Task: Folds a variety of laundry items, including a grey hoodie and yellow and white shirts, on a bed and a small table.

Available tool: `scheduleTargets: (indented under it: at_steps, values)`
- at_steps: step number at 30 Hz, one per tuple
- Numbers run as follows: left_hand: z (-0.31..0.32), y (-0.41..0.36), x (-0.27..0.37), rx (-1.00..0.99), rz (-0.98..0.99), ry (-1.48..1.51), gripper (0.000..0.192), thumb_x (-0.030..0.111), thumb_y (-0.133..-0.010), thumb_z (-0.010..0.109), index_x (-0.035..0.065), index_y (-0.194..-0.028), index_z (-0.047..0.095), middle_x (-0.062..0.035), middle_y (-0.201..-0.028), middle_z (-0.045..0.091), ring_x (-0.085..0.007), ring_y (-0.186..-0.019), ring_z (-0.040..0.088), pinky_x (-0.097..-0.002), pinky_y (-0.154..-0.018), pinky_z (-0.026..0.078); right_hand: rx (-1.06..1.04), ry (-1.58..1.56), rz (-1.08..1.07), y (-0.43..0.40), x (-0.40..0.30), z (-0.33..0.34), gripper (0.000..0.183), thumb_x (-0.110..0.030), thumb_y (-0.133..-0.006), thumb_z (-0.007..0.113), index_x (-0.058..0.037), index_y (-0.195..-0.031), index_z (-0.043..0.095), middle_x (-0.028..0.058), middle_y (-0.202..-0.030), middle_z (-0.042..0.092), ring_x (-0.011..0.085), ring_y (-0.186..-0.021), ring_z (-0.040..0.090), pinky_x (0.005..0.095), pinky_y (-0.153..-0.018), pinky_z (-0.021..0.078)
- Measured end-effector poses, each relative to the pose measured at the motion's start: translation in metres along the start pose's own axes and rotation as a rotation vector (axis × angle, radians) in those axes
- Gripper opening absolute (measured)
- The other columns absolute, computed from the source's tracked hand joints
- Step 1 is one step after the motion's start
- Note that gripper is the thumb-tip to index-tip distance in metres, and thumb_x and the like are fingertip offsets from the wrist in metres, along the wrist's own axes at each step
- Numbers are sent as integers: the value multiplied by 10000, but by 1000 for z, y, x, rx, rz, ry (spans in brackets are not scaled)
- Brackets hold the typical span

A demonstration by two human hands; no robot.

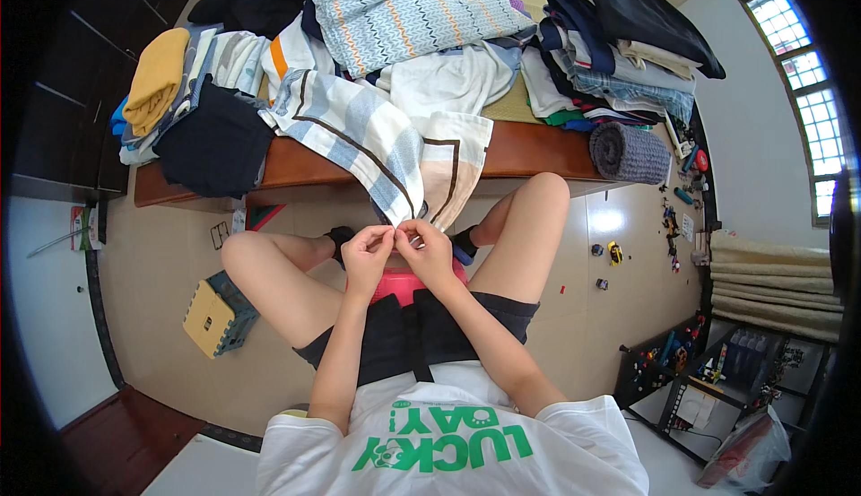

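A thin cloth (pixel 363 133) with pale blue and white checks, a beige section and dark brown lines drapes over the bed edge and hangs towards me. My left hand (pixel 366 252) pinches its lower corner between thumb and fingertips. Right beside it, my right hand (pixel 426 247) pinches the same corner, and the two sets of fingertips nearly touch. The cloth's far end lies on the bed against a white garment (pixel 447 82). Below my hands, between my legs, is a pink plastic object (pixel 392 285), partly hidden by my forearms and shorts.
Folded clothes (pixel 158 82) are stacked on the bed's left, with a dark garment (pixel 208 139) over the wooden edge (pixel 303 159). A patterned quilt (pixel 417 8) lies behind. At right are another clothes stack (pixel 619 92) and a rolled grey knit (pixel 629 153). A folding stool (pixel 218 314) stands left; toys (pixel 615 254) dot the floor.
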State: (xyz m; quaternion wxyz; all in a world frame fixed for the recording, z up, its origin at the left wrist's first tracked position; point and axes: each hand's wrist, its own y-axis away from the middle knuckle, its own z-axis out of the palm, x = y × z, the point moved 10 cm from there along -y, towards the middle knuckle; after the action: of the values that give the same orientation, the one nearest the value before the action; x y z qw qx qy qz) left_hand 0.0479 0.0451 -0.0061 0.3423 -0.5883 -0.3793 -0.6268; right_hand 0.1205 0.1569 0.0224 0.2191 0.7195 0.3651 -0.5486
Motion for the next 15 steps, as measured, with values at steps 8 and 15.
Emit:
scheduleTargets:
  at_steps: [8,15]
  values:
    - [5,1,6,-1,-22,25,54,-8,-769,535,-39,-806,559,-25,-765,573,-73,-690,550,-186,-605,464,-16,22,-2,-2,-6,-2,72,-71,-712,583,-12,-749,563,47,-635,574,84,-553,541,207,-499,425]
    - [-17,-2,-13,55,-157,326,94,37,-796,507,-4,-876,533,-5,-780,557,-40,-724,501,-166,-659,404,73,-63,-28,-8,14,-16,83,-84,-697,585,-18,-737,553,90,-710,563,188,-698,554,274,-644,424]
